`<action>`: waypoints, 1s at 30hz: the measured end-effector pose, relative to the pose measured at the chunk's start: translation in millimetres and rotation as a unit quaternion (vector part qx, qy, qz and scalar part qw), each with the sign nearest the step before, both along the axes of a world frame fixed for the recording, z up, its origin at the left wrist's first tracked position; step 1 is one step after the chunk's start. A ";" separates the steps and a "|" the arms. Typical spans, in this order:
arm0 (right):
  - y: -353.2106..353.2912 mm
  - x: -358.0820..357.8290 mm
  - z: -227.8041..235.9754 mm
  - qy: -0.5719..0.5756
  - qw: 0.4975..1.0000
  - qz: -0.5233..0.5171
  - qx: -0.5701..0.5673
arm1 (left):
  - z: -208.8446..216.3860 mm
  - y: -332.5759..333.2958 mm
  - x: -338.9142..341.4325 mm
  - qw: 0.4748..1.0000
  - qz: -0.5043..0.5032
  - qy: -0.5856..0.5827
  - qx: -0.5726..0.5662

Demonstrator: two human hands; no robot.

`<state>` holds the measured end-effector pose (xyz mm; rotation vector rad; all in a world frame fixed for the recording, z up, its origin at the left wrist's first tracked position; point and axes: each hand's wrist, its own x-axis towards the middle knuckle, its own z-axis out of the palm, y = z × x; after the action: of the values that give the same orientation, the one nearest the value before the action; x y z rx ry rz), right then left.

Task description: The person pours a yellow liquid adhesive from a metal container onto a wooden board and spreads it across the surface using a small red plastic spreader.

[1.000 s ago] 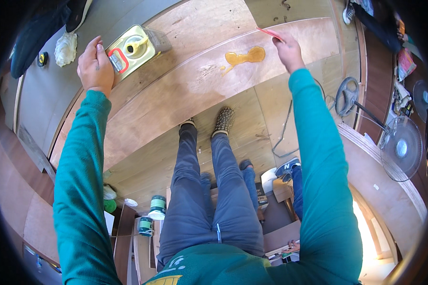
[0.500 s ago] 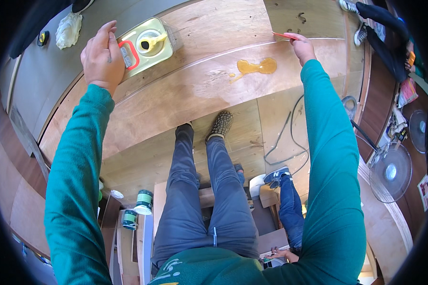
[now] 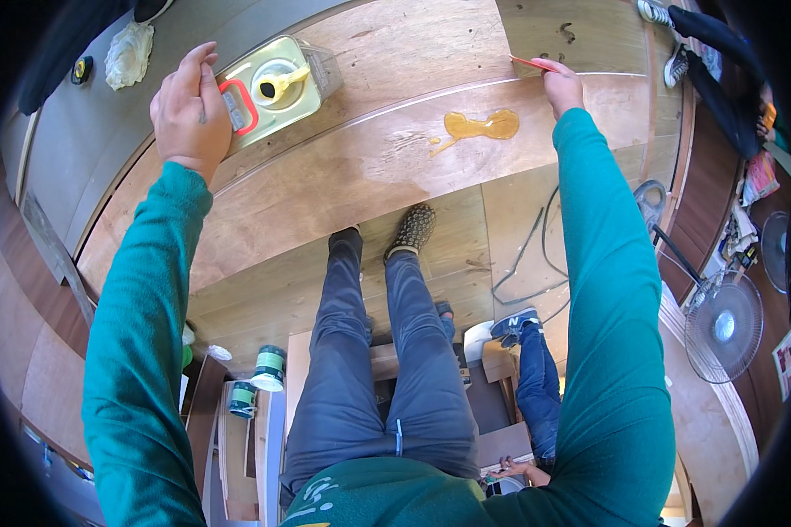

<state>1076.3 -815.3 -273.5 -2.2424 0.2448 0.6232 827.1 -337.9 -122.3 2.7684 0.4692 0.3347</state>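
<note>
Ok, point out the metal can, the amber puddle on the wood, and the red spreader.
metal can (image 3: 277, 88), head view, on its flat top face
amber puddle (image 3: 479, 126), head view, middle of the pool
red spreader (image 3: 529, 61), head view, on its thin blade

Free room and obstacles on the curved plywood surface (image 3: 325, 184). Between the left hand (image 3: 189, 110) and the right hand (image 3: 561, 86) the panel lies bare for most of its width; the one obstacle there is an amber glue puddle (image 3: 475, 127), spread just beside the right hand. A rectangular metal can (image 3: 277, 86) with a red handle touches the left hand and blocks passage to its right. Beyond the can, a crumpled rag (image 3: 129, 53) and a small round tape measure (image 3: 81, 70) occupy the grey strip. Below the panel, a black cable (image 3: 527, 255) trails across the floor.
</note>
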 end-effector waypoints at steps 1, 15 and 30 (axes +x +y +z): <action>-2.3 1.2 -3.5 -0.005 1.000 -0.004 0.001 | 0.5 -0.2 0.5 1.000 -0.001 0.002 -0.003; -0.8 -13.6 -25.4 -0.065 0.973 0.030 -0.219 | 2.0 -0.7 0.6 1.000 0.004 0.014 -0.014; 3.5 -9.0 -17.3 -0.066 0.987 0.062 -0.129 | 1.9 -1.5 -0.1 0.999 0.018 0.027 -0.027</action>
<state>1067.3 -811.8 -290.8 -2.5536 0.1246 0.5305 827.0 -339.4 -120.5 2.7251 0.5345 0.2539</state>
